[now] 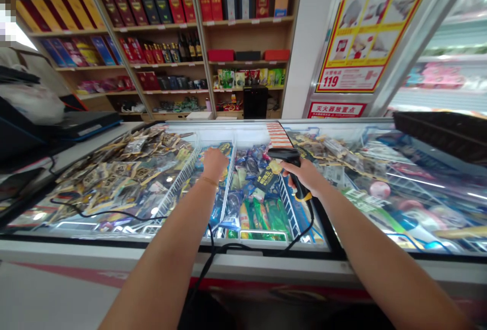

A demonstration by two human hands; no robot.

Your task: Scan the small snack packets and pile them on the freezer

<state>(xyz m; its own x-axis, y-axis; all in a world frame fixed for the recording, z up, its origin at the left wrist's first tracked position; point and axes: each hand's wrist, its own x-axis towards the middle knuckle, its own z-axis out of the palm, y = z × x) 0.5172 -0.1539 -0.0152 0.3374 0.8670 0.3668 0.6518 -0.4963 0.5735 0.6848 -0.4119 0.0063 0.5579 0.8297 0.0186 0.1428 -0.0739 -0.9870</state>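
Note:
My right hand [302,175] is wrapped round the handle of a black barcode scanner [284,155] with yellow trim near its base. A cable runs from the handle down to the freezer's front edge. Over a wire basket [227,193] in the chest freezer, my left hand [215,163] is curled, its back towards me; whatever its fingers hold is hidden. Blue packages [217,208] lie under and around it. Between my hands, the middle basket holds green ice cream packets [262,216] and a dark packet with yellow lettering [267,179].
Brown packets [125,168] fill the freezer's left side, and mixed frozen packages [380,190] the right. A black cable [110,214] trails across the front. A dark tray [441,135] sits at right, a counter scale [79,124] at left. Shelves [247,21] of boxes stand behind.

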